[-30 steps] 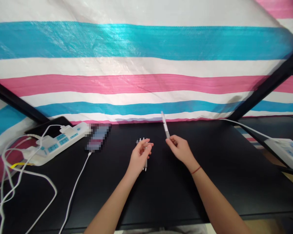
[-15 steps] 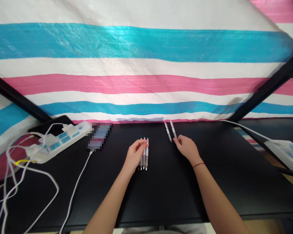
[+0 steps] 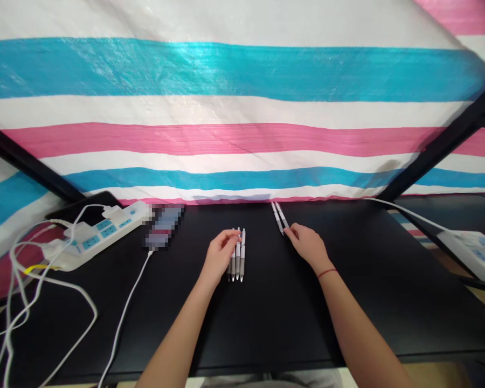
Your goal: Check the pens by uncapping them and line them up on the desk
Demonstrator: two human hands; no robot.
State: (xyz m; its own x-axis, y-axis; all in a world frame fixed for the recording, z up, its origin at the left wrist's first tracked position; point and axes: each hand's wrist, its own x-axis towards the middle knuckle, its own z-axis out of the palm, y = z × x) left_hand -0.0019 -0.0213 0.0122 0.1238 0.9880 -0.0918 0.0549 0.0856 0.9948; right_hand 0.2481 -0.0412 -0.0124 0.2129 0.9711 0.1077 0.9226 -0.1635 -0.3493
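Several white-and-grey pens (image 3: 242,256) lie side by side near the middle of the black table. Over their upper ends is my left hand (image 3: 220,256), its thumb and fingers closed around a pen in the row; the fingers partly cover the left pens. Farther right and back, two more pens lie slanted and nearly touching: a left pen (image 3: 277,218) and a right pen (image 3: 282,214). My right hand (image 3: 308,245) pinches the near end of the right pen between thumb and fingers, hiding its tip.
A phone (image 3: 164,226), blurred out, lies left on a white cable (image 3: 125,307). Beyond it, a white power strip (image 3: 105,234) has plugs and tangled cords. Another power strip (image 3: 475,253) is at the far right. A striped sheet (image 3: 242,140) hangs behind the table.
My right hand has shifted its pen left, closer to the pen beside it. My left hand has slid slightly left, uncovering more of the rightmost pen in the row.
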